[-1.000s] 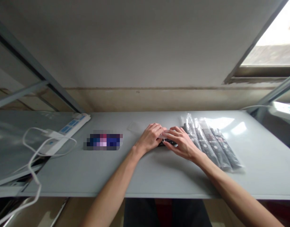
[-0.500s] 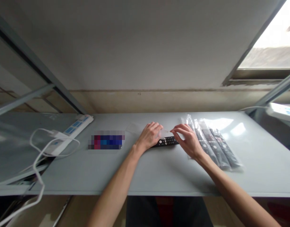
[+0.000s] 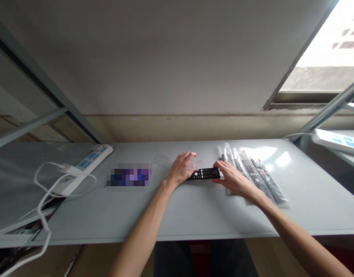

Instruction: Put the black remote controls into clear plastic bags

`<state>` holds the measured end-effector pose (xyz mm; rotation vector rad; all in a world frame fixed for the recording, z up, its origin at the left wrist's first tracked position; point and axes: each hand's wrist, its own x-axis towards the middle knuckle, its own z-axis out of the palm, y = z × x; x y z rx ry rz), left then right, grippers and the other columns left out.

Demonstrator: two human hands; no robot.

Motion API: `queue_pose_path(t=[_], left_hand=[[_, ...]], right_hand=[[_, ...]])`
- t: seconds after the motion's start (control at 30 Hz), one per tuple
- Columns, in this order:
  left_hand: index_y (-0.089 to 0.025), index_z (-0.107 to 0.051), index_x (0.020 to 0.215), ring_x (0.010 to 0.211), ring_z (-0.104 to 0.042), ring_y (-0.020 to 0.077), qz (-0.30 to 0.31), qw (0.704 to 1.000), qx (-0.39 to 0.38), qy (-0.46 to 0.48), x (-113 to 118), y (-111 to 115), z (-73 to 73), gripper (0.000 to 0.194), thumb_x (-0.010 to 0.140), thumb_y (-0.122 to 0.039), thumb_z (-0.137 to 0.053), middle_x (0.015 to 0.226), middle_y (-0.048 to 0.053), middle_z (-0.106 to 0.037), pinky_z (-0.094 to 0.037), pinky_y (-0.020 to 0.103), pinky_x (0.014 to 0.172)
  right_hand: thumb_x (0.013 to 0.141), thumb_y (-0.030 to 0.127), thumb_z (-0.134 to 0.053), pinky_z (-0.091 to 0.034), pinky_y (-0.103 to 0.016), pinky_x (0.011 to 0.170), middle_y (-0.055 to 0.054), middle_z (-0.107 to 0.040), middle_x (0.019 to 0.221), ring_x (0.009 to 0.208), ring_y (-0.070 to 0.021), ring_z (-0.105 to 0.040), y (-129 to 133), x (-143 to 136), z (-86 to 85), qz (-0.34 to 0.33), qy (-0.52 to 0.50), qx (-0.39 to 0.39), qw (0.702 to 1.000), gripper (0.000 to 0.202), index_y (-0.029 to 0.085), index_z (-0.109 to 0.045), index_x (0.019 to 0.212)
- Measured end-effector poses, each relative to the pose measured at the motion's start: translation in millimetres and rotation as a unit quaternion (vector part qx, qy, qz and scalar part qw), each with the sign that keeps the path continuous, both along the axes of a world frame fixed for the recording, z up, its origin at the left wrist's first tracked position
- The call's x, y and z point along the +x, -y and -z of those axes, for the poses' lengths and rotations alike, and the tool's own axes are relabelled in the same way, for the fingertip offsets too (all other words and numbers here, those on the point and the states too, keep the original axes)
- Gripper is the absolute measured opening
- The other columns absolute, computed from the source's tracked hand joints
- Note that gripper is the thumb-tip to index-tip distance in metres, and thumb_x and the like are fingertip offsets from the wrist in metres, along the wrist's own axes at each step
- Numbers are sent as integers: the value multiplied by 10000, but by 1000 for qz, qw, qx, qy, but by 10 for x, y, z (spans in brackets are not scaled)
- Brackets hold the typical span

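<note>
The right hand [image 3: 230, 177] had left the clear film [image 3: 197, 163] and grasped the right end of the black remote [image 3: 206, 174], shifting handling to the remote itself, which was between the hands, the left hand [image 3: 179, 168] covering its other end, grip undetermined.

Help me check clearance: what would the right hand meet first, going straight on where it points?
Past the remote it grips, the right hand would probably meet the clear plastic beside the left hand first; depth is unclear.
</note>
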<state>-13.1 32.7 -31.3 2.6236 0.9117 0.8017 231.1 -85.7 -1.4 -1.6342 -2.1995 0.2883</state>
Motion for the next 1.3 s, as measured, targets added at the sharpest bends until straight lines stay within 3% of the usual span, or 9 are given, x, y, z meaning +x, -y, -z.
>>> queue_pose_path(t=[0.07, 0.23, 0.33, 0.43, 0.53, 0.67, 0.87, 1.07, 1.3], left_hand=[[-231, -547, 1262, 1200, -658, 265, -13, 1000, -2, 2, 11, 9, 11, 309, 976, -140, -620, 1246, 77, -694, -505, 408, 1042], [-222, -583, 1210, 1149, -674, 262, -4, 999, 6, -49, 83, 45, 56, 280, 960, -97, -607, 1199, 66, -711, -513, 411, 1019], [-221, -594, 1178, 1139, -672, 261, -28, 998, 23, -60, 109, 30, 87, 267, 961, -67, -578, 1174, 66, -713, -512, 411, 1011], [-230, -591, 1161, 1122, -673, 248, -62, 997, 29, -45, 105, -4, 114, 283, 952, -41, -565, 1156, 58, -715, -513, 396, 994], [-230, -585, 1139, 1101, -671, 248, -84, 996, 34, -21, 88, -27, 123, 249, 954, -63, -589, 1141, 56, -718, -516, 395, 979], [-228, -593, 1107, 1058, -663, 257, -99, 994, 51, -9, 72, -35, 107, 188, 968, -102, -611, 1098, 59, -722, -517, 400, 952], [-221, -625, 1148, 1057, -651, 251, -69, 996, 63, 8, 74, -33, 83, 153, 1018, -143, -598, 1100, 63, -720, -510, 400, 978], [-222, -633, 1012, 998, -636, 246, -47, 997, 68, 6, 83, -26, 57, 85, 1016, -151, -587, 1006, 58, -693, -508, 386, 939], [-226, -599, 923, 946, -651, 244, -55, 996, 54, 37, 80, -40, 65, 103, 961, -135, -629, 961, 50, -716, -500, 374, 889]], right_hand=[[991, 309, -705, -549, -392, 794, -94, -709, 1038, 880, -260, -681, -39, 93, -119, -24, -49, -45, 998, 293, 222, -573, 1239], [989, 293, -641, -495, -301, 647, -17, -680, 872, 707, -188, -651, -234, 313, -281, -29, -160, -143, 976, 328, 266, -561, 1306], [982, 395, -672, -459, -261, 548, 8, -685, 859, 606, -153, -623, -346, 404, -279, -48, -287, -244, 925, 429, 280, -500, 1358], [974, 522, -697, -394, -230, 479, -8, -724, 849, 609, -169, -646, -371, 471, -243, -34, -378, -276, 883, 562, 293, -447, 1422], [975, 599, -679, -383, -230, 458, -10, -730, 758, 573, -176, -615, -331, 500, -183, 17, -400, -271, 875, 596, 293, -457, 1435], [986, 619, -641, -381, -219, 462, 22, -661, 680, 534, -151, -557, -284, 434, -86, 94, -435, -240, 863, 482, 298, -533, 1328], [968, 616, -615, -443, -196, 496, 34, -505, 816, 614, -108, -495, -319, 219, 38, 223, -506, -75, 830, 358, 278, -664, 1078], [948, 518, -615, -318, -203, 396, 53, -405, 700, 519, -114, -381, -364, 168, 111, 231, -563, -20, 793, 264, 264, -654, 1013], [940, 518, -611, -328, -220, 395, 60, -430, 679, 484, -115, -421, -352, 140, 88, 241, -578, -24, 779, 253, 275, -626, 1008]])
